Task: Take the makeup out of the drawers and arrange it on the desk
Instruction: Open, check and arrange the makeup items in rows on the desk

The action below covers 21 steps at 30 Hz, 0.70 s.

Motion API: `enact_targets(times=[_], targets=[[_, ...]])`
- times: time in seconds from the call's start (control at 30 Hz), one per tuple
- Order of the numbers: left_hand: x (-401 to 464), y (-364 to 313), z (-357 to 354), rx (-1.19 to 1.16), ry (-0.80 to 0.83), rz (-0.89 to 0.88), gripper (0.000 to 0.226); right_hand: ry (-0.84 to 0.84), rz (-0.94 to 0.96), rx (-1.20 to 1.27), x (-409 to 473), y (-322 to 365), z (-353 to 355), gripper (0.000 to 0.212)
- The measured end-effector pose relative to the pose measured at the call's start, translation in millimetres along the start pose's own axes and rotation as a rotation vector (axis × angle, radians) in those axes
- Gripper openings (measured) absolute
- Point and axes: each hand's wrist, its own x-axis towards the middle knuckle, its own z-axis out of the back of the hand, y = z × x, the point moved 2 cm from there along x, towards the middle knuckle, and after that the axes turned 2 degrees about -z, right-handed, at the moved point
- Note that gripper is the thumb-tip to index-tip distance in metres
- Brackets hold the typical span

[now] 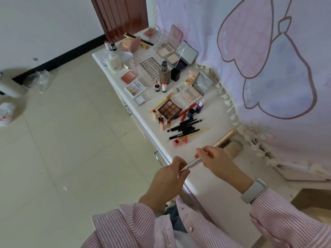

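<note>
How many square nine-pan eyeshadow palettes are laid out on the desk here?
2. A brown-toned palette lies mid-desk beside the black pencils; a pastel palette lies farther along, near the front edge. None seems hidden.

The floor is laid in large pale cream tiles with thin grout lines, lit by soft, even daylight. A white wall runs along the far side, edged at the bottom by a black skirting board. A dark reddish-brown door stands at the far end. To the right hangs a pale lilac cloth printed with big pink and blue heart shapes, its lower edge trimmed with white tassels. A crumpled clear plastic bag lies near the skirting, and a white bag sits at the left edge. The long white surface runs along the cloth.
</note>
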Motion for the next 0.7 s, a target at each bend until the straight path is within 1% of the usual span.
enact_targets(times=[0.07,0.1,0.17,0.27,0.37,0.43,0.57,0.7], targets=[[-7.6,1.1,7.0,-0.039,-0.023,0.003,0.021,-0.007,0.043,0.025,-7.6,6.3,-2.8,0.015],[-12.4,2.0,11.7,-0.05,-0.05,0.005,0.022,0.009,0.053,0.054,-12.1,10.6,-4.7,0.015],[-22.9,5.0,21.7,-0.072,-0.129,-0.005,0.025,0.041,0.027,0.147,-21.0,17.8,-9.8,0.014],[-39.2,7.4,33.1,-0.12,-0.19,-0.035,0.025,0.061,0.005,0.167,-34.7,26.7,-22.7,0.025],[-56.6,9.9,38.5,-0.11,-0.159,-0.064,0.023,0.04,0.079,0.11,-49.3,30.0,-30.8,0.019],[-67.5,16.5,41.3,-0.098,-0.109,-0.048,0.022,0.025,0.107,0.103,-58.8,28.1,-26.1,0.017],[-77.1,29.2,42.0,-0.124,-0.034,0.002,0.022,0.073,0.115,0.044,-71.9,16.9,-7.9,0.023],[-74.1,22.4,34.9,-0.143,-0.006,0.024,0.022,0.097,0.144,0.007,-72.3,11.2,11.9,0.026]])
